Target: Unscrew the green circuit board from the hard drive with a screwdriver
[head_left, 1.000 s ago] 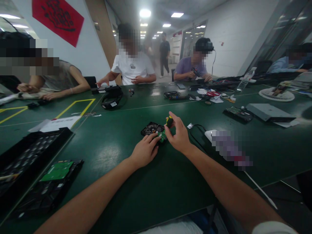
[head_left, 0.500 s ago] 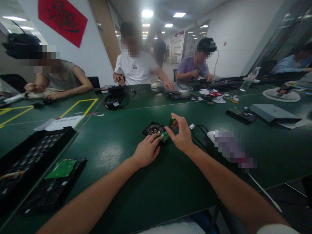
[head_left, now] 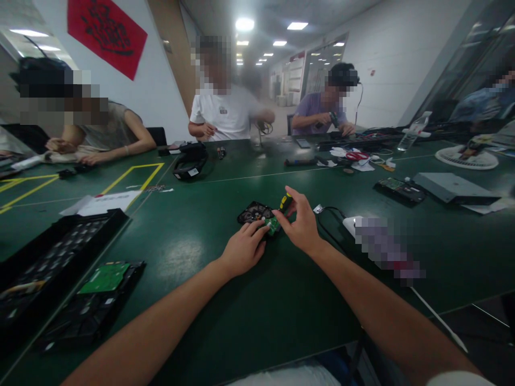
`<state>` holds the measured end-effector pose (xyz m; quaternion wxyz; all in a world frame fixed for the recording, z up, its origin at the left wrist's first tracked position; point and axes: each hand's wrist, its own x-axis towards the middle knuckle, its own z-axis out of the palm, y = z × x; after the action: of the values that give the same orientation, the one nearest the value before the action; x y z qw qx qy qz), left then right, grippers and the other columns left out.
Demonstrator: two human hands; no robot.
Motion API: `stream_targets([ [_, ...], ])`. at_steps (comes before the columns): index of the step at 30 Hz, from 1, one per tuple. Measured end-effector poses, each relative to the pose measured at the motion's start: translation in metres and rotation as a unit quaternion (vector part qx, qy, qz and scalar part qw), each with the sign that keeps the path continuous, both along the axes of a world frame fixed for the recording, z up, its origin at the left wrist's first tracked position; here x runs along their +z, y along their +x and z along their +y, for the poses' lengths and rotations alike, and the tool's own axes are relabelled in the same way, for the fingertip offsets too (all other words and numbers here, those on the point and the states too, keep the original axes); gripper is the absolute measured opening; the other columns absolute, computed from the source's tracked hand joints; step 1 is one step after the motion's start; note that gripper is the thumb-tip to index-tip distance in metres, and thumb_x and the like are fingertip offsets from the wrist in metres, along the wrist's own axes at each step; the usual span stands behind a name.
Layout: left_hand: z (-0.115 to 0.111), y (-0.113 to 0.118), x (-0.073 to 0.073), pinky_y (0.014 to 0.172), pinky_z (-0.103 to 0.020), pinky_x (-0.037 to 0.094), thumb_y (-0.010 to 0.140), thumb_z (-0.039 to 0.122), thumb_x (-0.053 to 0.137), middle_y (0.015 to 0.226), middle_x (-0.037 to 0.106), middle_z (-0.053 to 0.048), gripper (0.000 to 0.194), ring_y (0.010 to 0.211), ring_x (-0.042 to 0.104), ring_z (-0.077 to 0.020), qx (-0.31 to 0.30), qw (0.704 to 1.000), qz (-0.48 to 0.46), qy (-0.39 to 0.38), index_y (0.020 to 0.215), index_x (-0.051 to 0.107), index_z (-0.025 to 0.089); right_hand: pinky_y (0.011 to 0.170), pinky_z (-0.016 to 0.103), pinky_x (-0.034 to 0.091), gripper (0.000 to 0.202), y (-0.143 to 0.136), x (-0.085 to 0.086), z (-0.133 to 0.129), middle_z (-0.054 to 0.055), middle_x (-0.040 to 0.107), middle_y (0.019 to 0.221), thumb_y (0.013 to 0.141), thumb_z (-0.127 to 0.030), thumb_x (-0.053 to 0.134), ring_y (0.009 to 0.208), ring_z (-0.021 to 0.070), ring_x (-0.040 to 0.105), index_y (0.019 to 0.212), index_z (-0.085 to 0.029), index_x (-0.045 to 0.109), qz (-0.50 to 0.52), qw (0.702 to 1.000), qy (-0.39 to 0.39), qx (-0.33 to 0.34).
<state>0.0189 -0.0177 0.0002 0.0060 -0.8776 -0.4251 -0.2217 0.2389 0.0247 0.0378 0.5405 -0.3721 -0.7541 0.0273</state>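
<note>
A small black device with a green circuit board lies on the dark green table near the middle of the view. My left hand rests on its near edge, fingertips on the board. Above the board's right side, my right hand has its fingers around a yellow and black screwdriver handle. The handle stands tilted, and the screwdriver's tip is too small to make out.
At left are a long black tray and a black unit with a green board. A white power strip with a cable lies right. Farther off are a grey box, a bottle and several people seated across the table.
More of the yellow screwdriver handle shows in my right hand. My left hand stays on the board. Across the table, a person in white has lifted a dark cable bundle from the table.
</note>
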Motion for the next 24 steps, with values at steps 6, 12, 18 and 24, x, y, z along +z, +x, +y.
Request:
stream_targets([
  [6,-0.0003,0.0004,0.0015,0.112,-0.053,0.052,0.099,0.025,0.053,0.148,0.055,-0.015,0.047,0.133,0.055,-0.0321,-0.001,1.000,-0.001,0.001,0.146,0.053,0.021,0.093,0.049,0.065,0.071,-0.0003,0.0031,-0.0006,0.012,0.061,0.134,0.099,-0.025,0.058,0.101,0.0248,0.068,0.163,-0.031,0.029,-0.005,1.000,-0.008,0.026],
  [12,-0.0014,0.0011,0.0034,0.111,-0.052,0.053,0.099,0.024,0.054,0.148,0.055,-0.014,0.047,0.131,0.055,-0.0319,0.001,1.000,0.000,0.002,0.145,0.054,0.021,0.079,0.047,0.067,0.067,0.0017,-0.0008,0.0030,0.010,0.063,0.129,0.097,-0.033,0.066,0.084,0.0219,0.067,0.158,-0.035,0.038,0.002,1.000,-0.008,0.001],
  [18,-0.0013,0.0009,0.0031,0.112,-0.052,0.052,0.100,0.026,0.052,0.149,0.054,-0.015,0.047,0.131,0.055,-0.0320,0.002,1.000,0.004,-0.002,0.146,0.053,0.019,0.092,0.049,0.066,0.067,0.0017,0.0009,0.0010,0.012,0.061,0.138,0.099,-0.026,0.060,0.108,0.0268,0.070,0.161,-0.032,0.034,0.001,0.999,-0.012,0.032],
  [24,-0.0007,0.0000,0.0025,0.113,-0.052,0.052,0.099,0.025,0.053,0.149,0.054,-0.014,0.047,0.133,0.055,-0.0315,-0.003,1.000,-0.003,-0.004,0.146,0.053,0.021,0.089,0.048,0.066,0.063,-0.0002,0.0007,0.0010,0.011,0.061,0.132,0.097,-0.029,0.066,0.105,0.0254,0.069,0.155,-0.032,0.041,0.012,1.000,0.008,0.012],
])
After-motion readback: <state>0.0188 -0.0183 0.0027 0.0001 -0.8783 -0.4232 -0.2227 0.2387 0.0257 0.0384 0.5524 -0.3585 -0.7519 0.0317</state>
